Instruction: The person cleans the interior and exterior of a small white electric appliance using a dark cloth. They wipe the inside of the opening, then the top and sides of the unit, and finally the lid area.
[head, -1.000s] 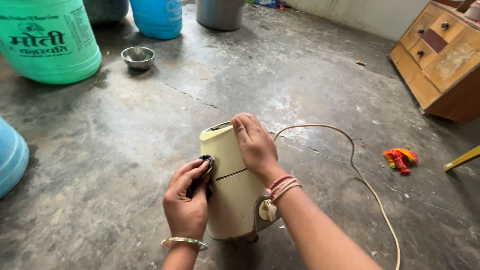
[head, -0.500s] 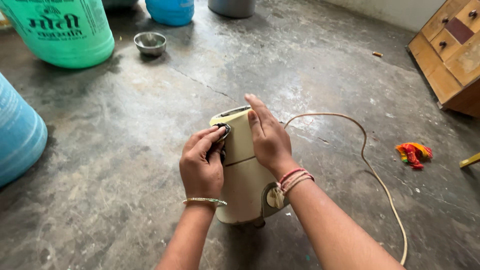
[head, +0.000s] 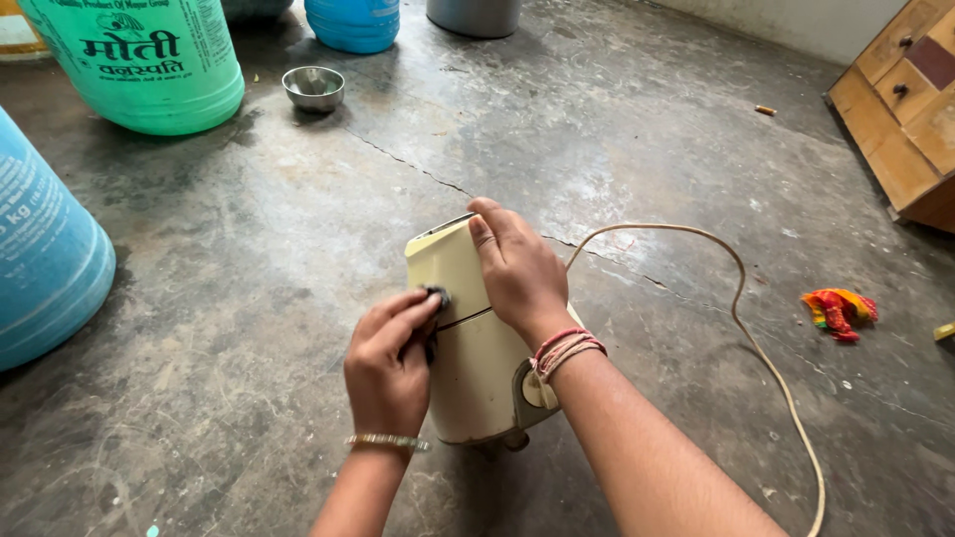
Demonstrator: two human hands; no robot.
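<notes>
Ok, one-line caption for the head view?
Right hand steadies a cream mixer base on a concrete floor while the left hand presses a small dark pad against its side.

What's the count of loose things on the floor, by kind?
Plastic drums/containers: 4 (green, light blue at left, blue, grey)
Small steel bowl: 1
Cream appliance base with cord, held by both hands: 1
Multicoloured cloth scrap: 1
Total: 7
</notes>
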